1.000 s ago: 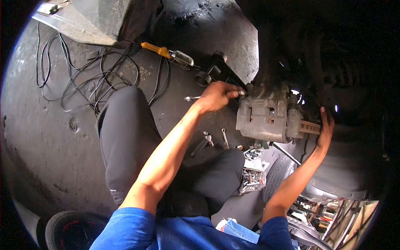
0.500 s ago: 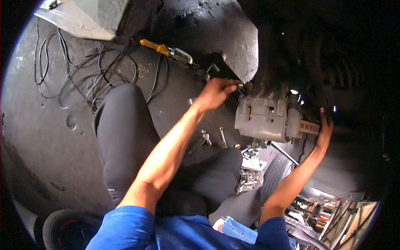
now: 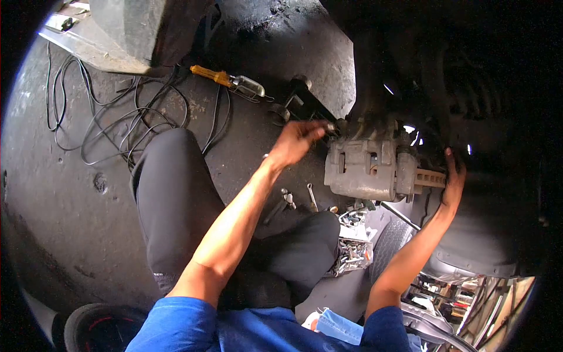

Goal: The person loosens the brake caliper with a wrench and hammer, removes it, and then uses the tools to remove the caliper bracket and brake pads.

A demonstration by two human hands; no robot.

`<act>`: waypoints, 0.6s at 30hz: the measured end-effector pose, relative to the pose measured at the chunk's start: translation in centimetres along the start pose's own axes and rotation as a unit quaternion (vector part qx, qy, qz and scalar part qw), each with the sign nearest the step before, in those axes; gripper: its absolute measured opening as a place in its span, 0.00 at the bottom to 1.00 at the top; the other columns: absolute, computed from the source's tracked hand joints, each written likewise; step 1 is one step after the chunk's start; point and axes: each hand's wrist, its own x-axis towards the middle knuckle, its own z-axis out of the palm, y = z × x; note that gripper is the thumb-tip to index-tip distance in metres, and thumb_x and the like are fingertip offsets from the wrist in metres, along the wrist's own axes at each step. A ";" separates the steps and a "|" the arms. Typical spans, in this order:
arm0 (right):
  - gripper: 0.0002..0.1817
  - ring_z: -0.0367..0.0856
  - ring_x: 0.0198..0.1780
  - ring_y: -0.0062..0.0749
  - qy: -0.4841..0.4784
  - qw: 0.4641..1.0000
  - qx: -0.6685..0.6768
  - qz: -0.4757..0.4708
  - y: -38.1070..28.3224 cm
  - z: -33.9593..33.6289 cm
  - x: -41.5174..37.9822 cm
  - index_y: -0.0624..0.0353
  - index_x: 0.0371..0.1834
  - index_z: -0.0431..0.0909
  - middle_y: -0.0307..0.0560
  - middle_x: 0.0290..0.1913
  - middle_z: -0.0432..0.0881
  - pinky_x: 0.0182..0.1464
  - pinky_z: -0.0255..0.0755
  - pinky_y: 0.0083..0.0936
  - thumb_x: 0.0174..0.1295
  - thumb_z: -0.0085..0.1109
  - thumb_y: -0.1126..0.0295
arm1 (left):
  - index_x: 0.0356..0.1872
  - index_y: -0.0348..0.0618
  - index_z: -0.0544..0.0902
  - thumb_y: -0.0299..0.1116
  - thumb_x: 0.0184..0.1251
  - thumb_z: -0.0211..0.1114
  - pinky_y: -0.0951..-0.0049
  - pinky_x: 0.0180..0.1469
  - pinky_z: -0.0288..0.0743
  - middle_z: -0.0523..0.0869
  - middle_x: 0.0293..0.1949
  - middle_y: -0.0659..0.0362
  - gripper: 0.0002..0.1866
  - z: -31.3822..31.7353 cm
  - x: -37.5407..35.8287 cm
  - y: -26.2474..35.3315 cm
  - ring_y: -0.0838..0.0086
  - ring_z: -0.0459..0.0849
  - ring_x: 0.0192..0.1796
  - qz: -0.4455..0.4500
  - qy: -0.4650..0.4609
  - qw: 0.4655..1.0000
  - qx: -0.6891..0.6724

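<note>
A grey brake caliper (image 3: 363,173) sits over a brake disc (image 3: 431,178), whose vented edge shows on the right. My left hand (image 3: 296,142) is left of the caliper, thumb and forefinger pinched at a small shiny metal piece, which looks like a bolt (image 3: 331,127), by the caliper's upper left corner. The fingertips are slightly blurred. On the other side, my right hand (image 3: 454,182) lies along the disc's outer edge with its fingers stretched upward. Part of that hand is in shadow. Behind the caliper, the suspension parts are mostly dark.
A yellow-handled work lamp (image 3: 220,77) lies on the dark floor beside a looped black cable (image 3: 138,117). Below the caliper are a wrench (image 3: 312,198), a ratchet-like tool (image 3: 287,198) and a box of small metal parts (image 3: 353,256). A tire (image 3: 392,246) stands nearby.
The view has shifted slightly, moving the caliper a little left and down in the picture. My left hand stays by the bolt, its fingers shifted slightly; my right hand stays at the disc.
</note>
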 end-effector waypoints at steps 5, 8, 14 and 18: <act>0.51 0.63 0.70 0.46 -0.015 1.000 0.005 0.002 1.5 -0.4 0.6 0.68 0.67 0.68 0.61 0.68 0.68 0.72 0.52 0.36 0.50 0.68 0.38 | 0.42 0.41 0.87 0.31 0.61 0.64 0.57 0.52 0.79 0.86 0.42 0.42 0.11 0.1 0.4 7.8 0.50 0.85 0.48 0.000 -0.096 0.891 0.445; 0.52 0.62 0.71 0.46 -0.031 0.999 0.015 -0.012 1.1 -0.4 0.6 0.68 0.68 0.66 0.62 0.68 0.67 0.72 0.52 0.35 0.50 0.68 0.37 | 0.36 0.40 0.87 0.27 0.57 0.60 0.56 0.50 0.79 0.87 0.40 0.43 0.09 2.5 -0.6 10.5 0.51 0.87 0.45 0.030 -0.064 0.822 0.565; 0.51 0.63 0.70 0.45 -0.010 1.000 -0.005 -0.008 0.5 -0.4 -0.3 0.68 0.68 0.66 0.61 0.68 0.68 0.72 0.52 0.36 0.50 0.69 0.39 | 0.54 0.44 0.84 0.36 0.68 0.62 0.68 0.56 0.75 0.86 0.49 0.46 0.16 -0.4 -0.5 -0.4 0.62 0.85 0.54 -0.036 -0.095 0.994 -0.030; 0.49 0.65 0.69 0.43 0.003 1.000 -0.022 0.010 1.7 -0.7 0.6 0.68 0.67 0.67 0.59 0.68 0.69 0.71 0.53 0.35 0.51 0.70 0.40 | 0.52 0.42 0.85 0.33 0.65 0.63 0.66 0.56 0.75 0.87 0.48 0.46 0.15 -1.4 1.1 1.3 0.60 0.85 0.54 0.052 -0.043 0.989 0.135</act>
